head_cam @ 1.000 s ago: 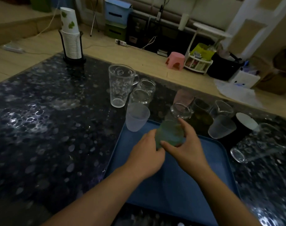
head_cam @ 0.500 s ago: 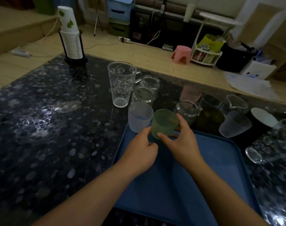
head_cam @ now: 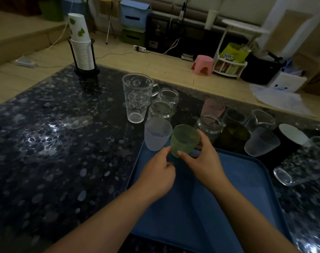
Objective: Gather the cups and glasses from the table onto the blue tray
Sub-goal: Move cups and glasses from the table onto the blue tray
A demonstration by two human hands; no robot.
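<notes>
A blue tray (head_cam: 247,189) lies on the dark speckled table. My right hand (head_cam: 204,161) grips a frosted green cup (head_cam: 184,140), upright at the tray's far left corner. My left hand (head_cam: 157,176) is curled beside the cup's base, fingertips at it. A frosted white cup (head_cam: 157,133) stands at the tray's far left edge. Behind are a tall printed glass mug (head_cam: 137,97), two glass jars (head_cam: 163,106), a third jar (head_cam: 208,126), a pink cup (head_cam: 213,106), a dark green cup (head_cam: 235,133), another frosted cup (head_cam: 261,142) and a glass lying on its side (head_cam: 300,167).
A stack of paper cups (head_cam: 81,44) in a black holder stands at the table's far left corner. A small glass pitcher (head_cam: 261,118) and a black cup with white inside (head_cam: 290,134) sit at the far right. Beyond the table edge is a wooden floor with a pink stool (head_cam: 203,64).
The green cup, tipped with its base toward me a second ago, now stands upright in my right hand. The view has shifted slightly.
</notes>
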